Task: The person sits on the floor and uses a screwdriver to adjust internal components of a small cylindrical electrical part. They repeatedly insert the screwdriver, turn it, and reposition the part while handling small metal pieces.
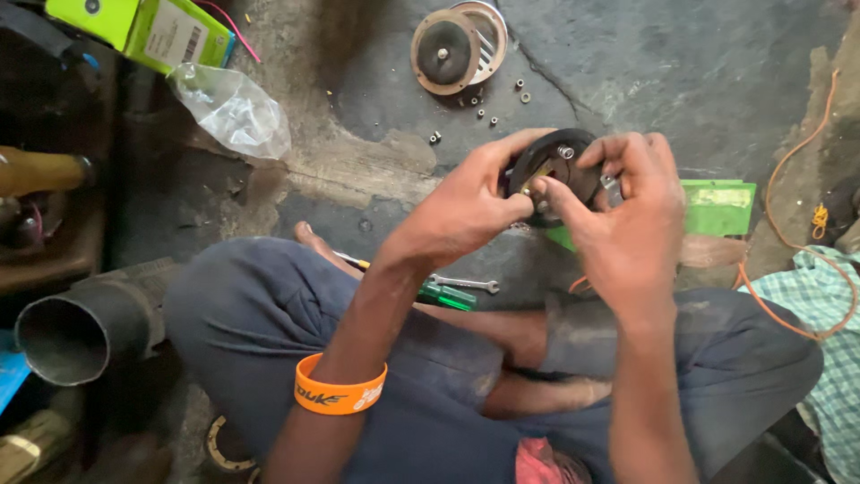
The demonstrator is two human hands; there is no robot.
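Observation:
Both hands are raised over my crossed legs and share one round black disc part (557, 159) with a metal nut and a brass piece on its face. My left hand (466, 202) grips its left rim, thumb and fingertips pinching at the brass piece. My right hand (627, 211) wraps the right side, and a small metal piece shows between its fingers. An orange wristband (339, 391) sits on my left forearm.
On the concrete floor ahead lie a brown round disc with a grille (457, 47) and several loose nuts (488, 106). A small spanner (466, 284) and a green-handled screwdriver (443, 296) rest by my legs. Green boxes (717, 208), a plastic bag (231, 108), a grey pipe (85, 323) and an orange cable (788, 161) surround me.

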